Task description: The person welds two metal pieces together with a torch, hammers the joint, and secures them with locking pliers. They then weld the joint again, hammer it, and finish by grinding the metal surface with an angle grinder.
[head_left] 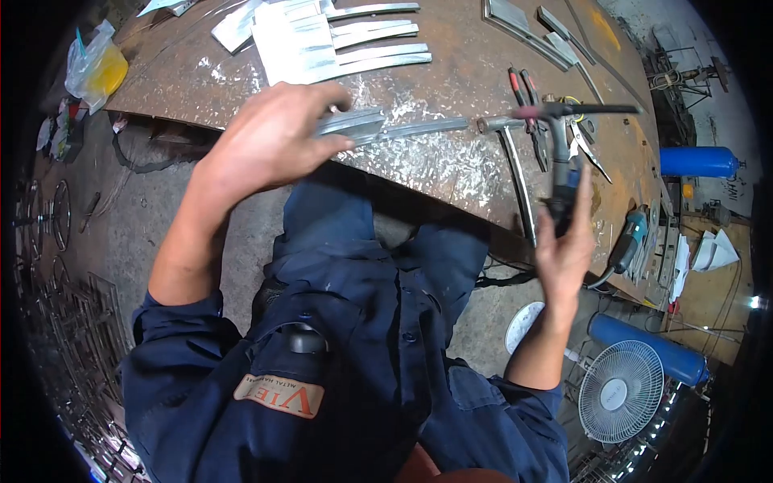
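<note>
My left hand (278, 137) is closed around a short bright metal piece (354, 122) near the front edge of the bench. A longer metal strip (427, 127) extends rightward from beside it, lying on the bench. To the right, my right hand (568, 249) holds a hammer (560, 149) by its dark handle, between thumb and fingers. The hammer is raised over the bench and slightly blurred. A second hammer (515, 173) with a metal shaft lies just to the left. Red-handled pliers (531, 121) and scissors (586, 145) lie behind the raised hammer.
The rusty workbench (467, 72) carries a stack of metal sheets and strips (294, 44) at the back left. A teal angle grinder (630, 240) rests at its right side. Beyond are a fan (620, 394), blue cylinders (699, 162) and a plastic bag (97, 68).
</note>
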### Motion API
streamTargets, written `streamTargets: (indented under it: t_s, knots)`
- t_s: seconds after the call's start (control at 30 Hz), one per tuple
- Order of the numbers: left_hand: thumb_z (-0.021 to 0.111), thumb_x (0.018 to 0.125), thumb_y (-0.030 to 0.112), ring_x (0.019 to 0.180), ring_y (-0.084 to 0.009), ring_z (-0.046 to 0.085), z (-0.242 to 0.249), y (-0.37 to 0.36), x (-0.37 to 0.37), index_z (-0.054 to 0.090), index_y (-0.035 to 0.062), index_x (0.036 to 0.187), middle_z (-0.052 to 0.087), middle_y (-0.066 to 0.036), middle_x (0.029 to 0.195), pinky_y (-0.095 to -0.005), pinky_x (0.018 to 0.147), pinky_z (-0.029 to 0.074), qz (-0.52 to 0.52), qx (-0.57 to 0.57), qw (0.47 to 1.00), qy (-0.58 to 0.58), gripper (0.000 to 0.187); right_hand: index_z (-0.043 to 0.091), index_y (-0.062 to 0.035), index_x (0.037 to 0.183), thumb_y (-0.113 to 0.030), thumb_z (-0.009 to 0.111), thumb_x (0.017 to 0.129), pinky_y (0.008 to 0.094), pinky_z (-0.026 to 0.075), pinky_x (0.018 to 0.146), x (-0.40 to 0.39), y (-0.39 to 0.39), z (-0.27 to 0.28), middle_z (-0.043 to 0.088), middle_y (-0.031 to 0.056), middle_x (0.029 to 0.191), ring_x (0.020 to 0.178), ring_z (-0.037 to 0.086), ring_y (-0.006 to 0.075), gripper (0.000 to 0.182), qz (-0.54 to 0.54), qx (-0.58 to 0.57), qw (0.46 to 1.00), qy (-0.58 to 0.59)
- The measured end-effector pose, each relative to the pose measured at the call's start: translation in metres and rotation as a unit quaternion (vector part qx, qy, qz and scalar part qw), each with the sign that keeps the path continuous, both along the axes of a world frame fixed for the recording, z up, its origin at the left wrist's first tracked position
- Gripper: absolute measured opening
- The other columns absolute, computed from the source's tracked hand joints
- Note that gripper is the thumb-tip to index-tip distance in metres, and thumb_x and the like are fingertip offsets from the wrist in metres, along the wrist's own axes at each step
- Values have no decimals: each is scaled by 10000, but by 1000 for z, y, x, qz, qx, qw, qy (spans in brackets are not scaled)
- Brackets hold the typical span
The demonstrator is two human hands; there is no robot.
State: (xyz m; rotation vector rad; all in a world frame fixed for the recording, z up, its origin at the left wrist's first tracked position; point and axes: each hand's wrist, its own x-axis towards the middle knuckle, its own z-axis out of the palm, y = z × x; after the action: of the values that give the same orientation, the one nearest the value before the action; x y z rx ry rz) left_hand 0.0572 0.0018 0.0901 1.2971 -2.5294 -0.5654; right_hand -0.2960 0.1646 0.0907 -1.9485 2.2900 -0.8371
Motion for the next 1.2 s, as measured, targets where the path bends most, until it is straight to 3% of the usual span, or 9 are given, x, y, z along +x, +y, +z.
streamTargets:
  t_s: [0.2,0.3,0.37,0.47,0.6,0.8,1.0,1.07,1.2]
  knots:
    - [929,798,218,1151,-232,681,-38,7,30,692,-24,1294,734,-145,1212,-379,998,555,33,176,959,218,601,406,-47,1614,-43,704,940,459,529,977,-138,13,-46,710,345,1203,1121,721,441,736,-138,3,990,43]
    - [892,855,195,901,-136,704,-64,14,19,759,-7,1192,788,-111,991,-317,816,566,63,126,940,310,414,411,-34,1610,-86,717,939,468,515,1005,-158,4,-59,697,343,1222,1119,692,462,740,-157,23,987,-3]
    - [887,863,199,855,-134,711,-62,20,15,778,-8,1136,788,-105,939,-315,776,566,88,132,945,287,360,429,-45,1606,-130,729,936,505,476,1062,-152,-3,-65,635,347,1318,1195,622,486,739,-218,57,955,193]
    - [878,874,219,726,-163,732,-63,29,11,808,-4,1009,772,-112,792,-320,679,567,88,57,960,259,270,453,-57,1594,-188,736,938,545,438,1097,-126,-14,-66,557,351,1396,1258,546,510,726,-297,121,917,238]
    - [854,878,139,750,-215,738,-61,73,6,793,-18,1009,774,-134,867,-334,683,566,77,-1,968,239,213,594,12,1440,-208,750,939,515,470,1067,-68,-27,-72,592,315,1360,1243,578,465,569,-91,-50,980,169]
    - [846,862,49,683,-248,707,-65,96,-5,755,-49,956,743,-130,834,-329,653,546,84,-70,957,268,164,677,42,1168,-119,712,934,539,529,882,-17,-79,-92,680,279,999,989,667,482,286,-26,9,993,116]
    - [840,871,41,638,-229,671,-64,103,-13,745,-45,937,706,-142,789,-318,619,515,96,-76,957,262,144,670,26,1218,-91,677,964,515,566,808,38,-64,-31,733,265,996,899,717,468,280,77,-27,992,-99]
    - [846,867,46,624,-233,663,-63,101,-13,748,-43,944,701,-142,773,-314,618,516,85,-90,956,264,153,661,-7,1328,-61,658,961,493,579,731,57,-58,-29,721,217,955,812,716,432,372,195,-156,967,-54]
    - [850,866,52,622,-213,661,-60,99,-15,752,-45,954,699,-142,763,-314,621,520,91,-92,961,245,164,638,-52,1426,-19,665,909,471,577,649,85,-41,-15,674,176,872,714,700,383,519,231,-45,972,-24]
